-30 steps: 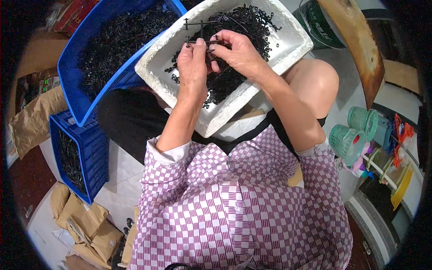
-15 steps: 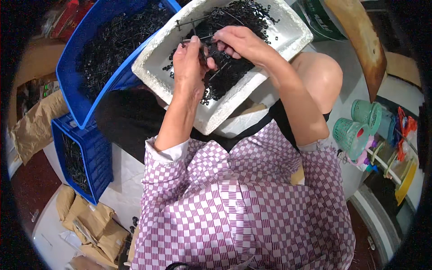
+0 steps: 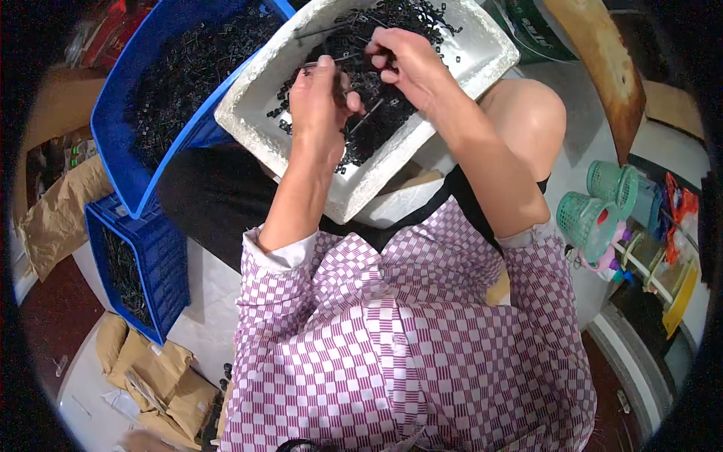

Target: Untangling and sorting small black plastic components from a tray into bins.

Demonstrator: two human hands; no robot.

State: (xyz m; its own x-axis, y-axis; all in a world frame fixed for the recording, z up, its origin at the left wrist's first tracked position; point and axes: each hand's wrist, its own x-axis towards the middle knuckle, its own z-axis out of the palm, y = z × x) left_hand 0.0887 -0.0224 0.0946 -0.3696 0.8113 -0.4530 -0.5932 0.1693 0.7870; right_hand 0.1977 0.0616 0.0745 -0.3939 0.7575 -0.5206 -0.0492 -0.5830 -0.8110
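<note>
A white foam box [image 3: 260,143] with rough edges rests across my lap, holding a heap of small black pieces [image 3: 369,147], many with square, holed ends. Over that heap my left hand [image 3: 316,105] is closed, thumb upward, round a few thin black rods [image 3: 369,115] that stick out between the fingers. Just right of it, my right hand [image 3: 413,68] is closed with curled fingertips. Something dark lies at those fingertips, too small and shaded to name. A gap separates the two hands.
At the left stands a large blue bin [image 3: 120,151] full of similar black pieces. Below it is a smaller blue crate [image 3: 169,264] with black strips. Brown paper packages [image 3: 181,388] lie lower left. Green baskets [image 3: 584,226] stand at the right, near a brown board [image 3: 602,60].
My right hand has drawn away from the left, slightly to the right, and its fingers are more curled. My left hand stays almost in place, its grip kept.
</note>
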